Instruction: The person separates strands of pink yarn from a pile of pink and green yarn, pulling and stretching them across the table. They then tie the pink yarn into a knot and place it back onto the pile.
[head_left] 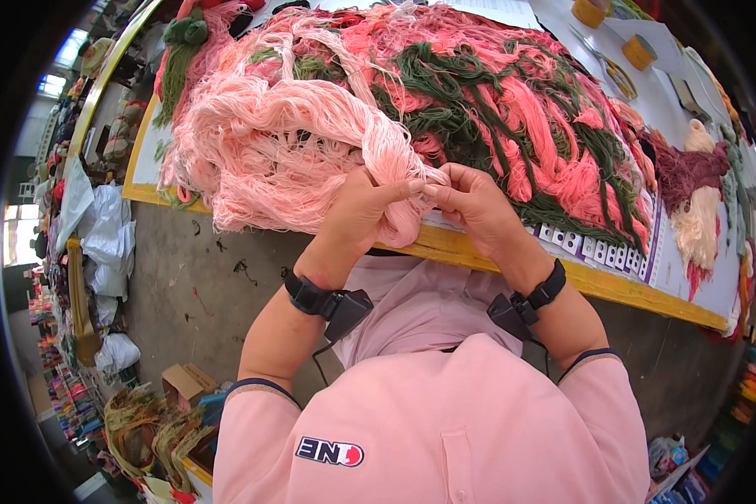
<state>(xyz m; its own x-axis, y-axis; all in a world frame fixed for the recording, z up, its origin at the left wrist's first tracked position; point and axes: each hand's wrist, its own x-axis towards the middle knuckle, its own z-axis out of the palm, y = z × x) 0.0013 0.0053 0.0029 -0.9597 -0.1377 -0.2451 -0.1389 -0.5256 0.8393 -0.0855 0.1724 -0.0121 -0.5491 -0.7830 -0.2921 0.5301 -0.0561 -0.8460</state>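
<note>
A thick skein of pale pink yarn (311,109) lies in loose loops at the table's near edge, and one looped end hangs over it. My left hand (363,206) is closed round this yarn, with the thumb pointing toward my right hand. Close beside it my right hand (472,200) pinches a small bunch of the same pale pink strands between thumb and fingers. The thumb tips of both hands almost meet. Behind and right of the hands spreads a tangled heap of coral pink yarn (538,143) mixed with dark green yarn (445,97).
Scissors (620,77) and yellow tape rolls (638,52) lie at the far right, near maroon yarn (689,168) and cream yarn (695,227). The table has a yellow edge (630,294). White bags (109,244) stand left; a cardboard box (186,382) sits lower left.
</note>
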